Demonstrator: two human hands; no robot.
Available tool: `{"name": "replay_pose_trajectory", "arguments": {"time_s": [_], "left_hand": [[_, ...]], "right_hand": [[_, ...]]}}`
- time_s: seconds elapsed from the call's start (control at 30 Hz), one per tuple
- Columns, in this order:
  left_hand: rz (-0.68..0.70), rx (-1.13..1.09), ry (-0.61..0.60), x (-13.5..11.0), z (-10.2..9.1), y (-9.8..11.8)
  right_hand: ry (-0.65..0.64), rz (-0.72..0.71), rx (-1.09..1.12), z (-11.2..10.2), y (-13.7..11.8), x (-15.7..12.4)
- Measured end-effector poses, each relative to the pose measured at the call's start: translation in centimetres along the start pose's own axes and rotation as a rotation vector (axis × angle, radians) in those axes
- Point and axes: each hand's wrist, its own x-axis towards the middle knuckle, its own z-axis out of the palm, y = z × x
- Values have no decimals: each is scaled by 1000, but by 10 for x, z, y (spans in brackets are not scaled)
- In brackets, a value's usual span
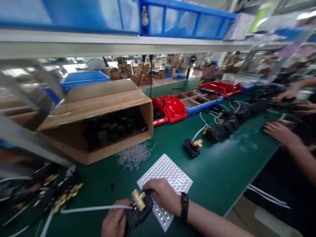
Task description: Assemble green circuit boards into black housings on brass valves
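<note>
Both my hands hold one black valve part with a brass fitting [139, 199] low in the view. My left hand [115, 221] grips its lower end, where a white tube [93, 208] runs off to the left. My right hand [164, 195], with a black watch on its wrist, closes over the part's right side and rests above a white perforated tray [172, 173]. A heap of small silver pins [134, 154] lies just beyond the tray on the green mat.
An open cardboard box [98, 108] of black parts lies on its side at the left. A black and brass unit [193, 146] sits mid-table, with more in a row [229, 125]. Red bins [172, 108] stand behind. Another person's hands [280, 131] work at the right. More assemblies [56, 194] pile at the left.
</note>
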Motion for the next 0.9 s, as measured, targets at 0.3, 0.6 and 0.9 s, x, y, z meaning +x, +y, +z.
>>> {"name": "replay_pose_trajectory", "arguments": {"time_s": [0.3,0.6,0.9], "left_hand": [[12,123,-78,4,-1,17],[-219,311,-228,18,-28,17],[-519,310,-173,105,30,-12]], "right_hand": [[70,271,-233,-49,37,52],[-62,292,-412,-52,69,101],[-74,293,-412,-39,59,99]]}}
